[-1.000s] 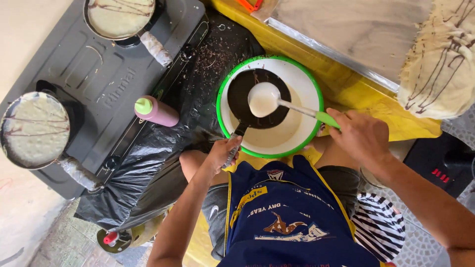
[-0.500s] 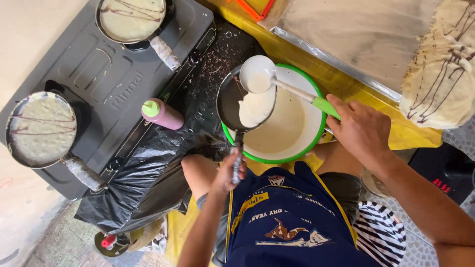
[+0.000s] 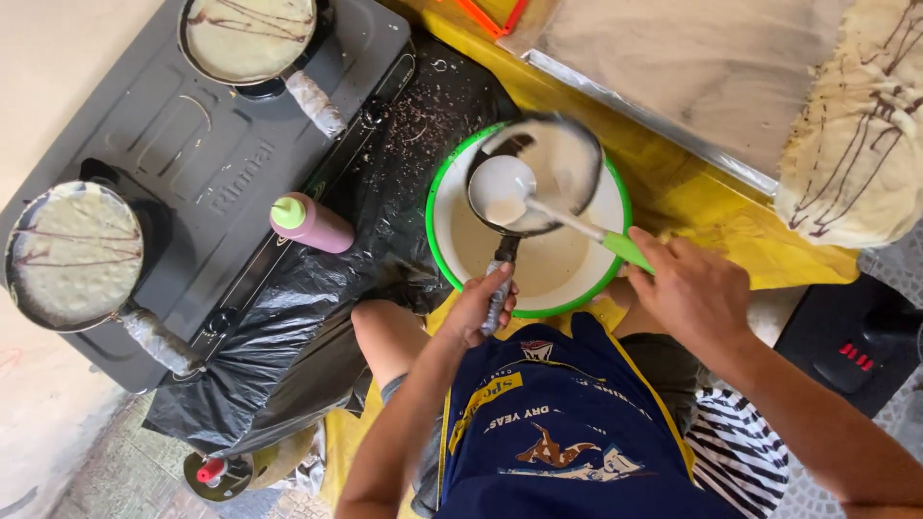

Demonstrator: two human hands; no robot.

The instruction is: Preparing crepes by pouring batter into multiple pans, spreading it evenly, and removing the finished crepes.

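My left hand (image 3: 481, 306) grips the wrapped handle of a small dark frying pan (image 3: 558, 163), held tilted over a green-rimmed white bowl of pale batter (image 3: 452, 207). Batter coats most of the pan's inside. My right hand (image 3: 687, 288) holds the green handle of a white ladle (image 3: 502, 187), whose cup sits in the pan over the bowl.
A grey two-burner stove (image 3: 192, 144) on the left carries two pans of batter streaked with brown, one far (image 3: 250, 34) and one near (image 3: 72, 252). A pink squeeze bottle with a green cap (image 3: 310, 221) lies on black plastic sheeting (image 3: 288, 317). Cooked crepes (image 3: 860, 144) pile at right beside a tray (image 3: 673, 77).
The pan has lifted and tilted over the bowl, and batter from the ladle has spread across its dark surface. The ladle stays in the pan.
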